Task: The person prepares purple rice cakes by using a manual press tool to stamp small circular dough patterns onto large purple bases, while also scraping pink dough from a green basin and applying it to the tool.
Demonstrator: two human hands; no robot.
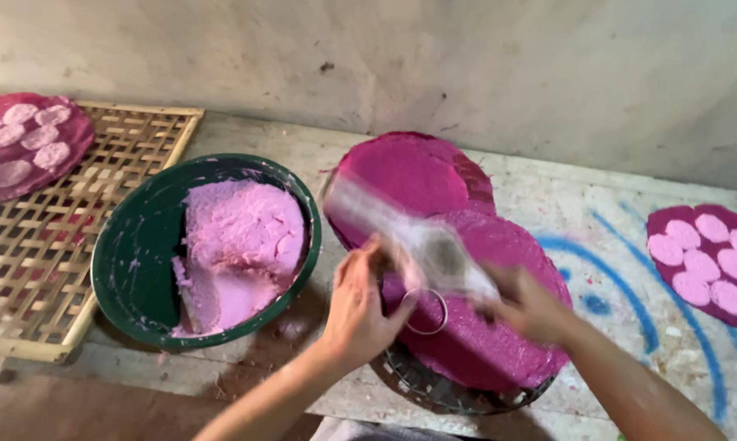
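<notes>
Clear, blurred plastic sheet (409,237) stretches between my hands: my left hand (360,306) pinches its near edge, my right hand (527,306) grips the other end. It hangs just above the magenta disc (499,327) and metal ring (425,312).

Both forearms reach in from below. The left hand (358,304) is curled, fingers pinched together; the right hand (525,304), blurred, is closed in a grip, close beside it.
</notes>
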